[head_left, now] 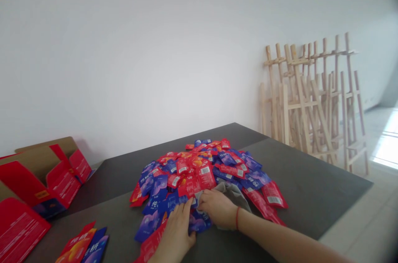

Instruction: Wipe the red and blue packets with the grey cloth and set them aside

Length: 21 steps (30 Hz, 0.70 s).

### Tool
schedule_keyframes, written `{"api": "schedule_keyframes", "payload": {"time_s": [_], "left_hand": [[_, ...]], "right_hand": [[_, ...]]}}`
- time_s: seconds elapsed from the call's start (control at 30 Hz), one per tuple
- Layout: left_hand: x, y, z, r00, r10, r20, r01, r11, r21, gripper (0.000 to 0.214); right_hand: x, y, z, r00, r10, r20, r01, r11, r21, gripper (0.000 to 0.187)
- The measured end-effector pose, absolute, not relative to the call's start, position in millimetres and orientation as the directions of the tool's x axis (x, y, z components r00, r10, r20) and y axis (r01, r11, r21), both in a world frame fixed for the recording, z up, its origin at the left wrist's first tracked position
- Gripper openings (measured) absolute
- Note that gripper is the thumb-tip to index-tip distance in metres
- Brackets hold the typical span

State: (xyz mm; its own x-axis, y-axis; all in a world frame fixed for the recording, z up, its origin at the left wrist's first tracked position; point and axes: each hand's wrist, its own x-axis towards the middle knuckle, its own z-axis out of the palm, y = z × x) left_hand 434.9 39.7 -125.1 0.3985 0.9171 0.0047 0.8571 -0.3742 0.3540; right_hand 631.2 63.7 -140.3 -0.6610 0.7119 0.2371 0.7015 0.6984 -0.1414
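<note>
A heap of red and blue snack sachets [205, 172] lies in front of me on the dark table. At the heap's near edge, my left hand [178, 230] rests against blue sachets with its fingers stretched forward and the thumb apart. My right hand [217, 208], with a red string at the wrist, is closed on a grey cloth [231, 192] that bunches up behind and under it. The cloth's gripped part touches the sachets between both hands. What lies beneath my palms is hidden.
Open red cardboard boxes [60, 180] stand at the left. Nearer me, a few red and blue sachets [82, 246] lie apart from the heap. The dark table [317, 188] ends at the right, before wooden easels [306, 105] along the white wall.
</note>
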Motion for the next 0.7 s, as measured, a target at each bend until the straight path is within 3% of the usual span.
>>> {"api": "schedule_keyframes", "payload": {"time_s": [0.2, 0.3, 0.4, 0.5, 0.6, 0.7], "left_hand": [[430, 43, -130, 0.363, 0.931, -0.017, 0.894, -0.343, 0.289, 0.061], [426, 49, -131, 0.36, 0.932, -0.035, 0.865, -0.32, 0.387, 0.053], [420, 57, -135, 0.324, 0.946, 0.003, 0.774, -0.267, 0.574, 0.045], [415, 60, -142, 0.32, 0.944, -0.085, 0.549, -0.111, 0.828, 0.026], [413, 61, -150, 0.351, 0.927, -0.132, 0.214, 0.058, 0.975, 0.044], [413, 63, -155, 0.312, 0.95, -0.012, -0.051, 0.029, 0.998, 0.07]], "right_hand": [[628, 54, -138, -0.617, 0.699, 0.361, 0.663, 0.709, -0.24, 0.035], [618, 49, -139, -0.639, 0.628, 0.444, 0.599, 0.769, -0.223, 0.035], [612, 50, -138, -0.664, 0.594, 0.454, 0.6, 0.786, -0.151, 0.035], [616, 56, -133, -0.55, 0.696, 0.461, 0.718, 0.676, -0.164, 0.035], [619, 59, -131, -0.427, 0.763, 0.485, 0.791, 0.575, -0.21, 0.032], [613, 53, -132, -0.533, 0.681, 0.502, 0.722, 0.675, -0.149, 0.03]]}}
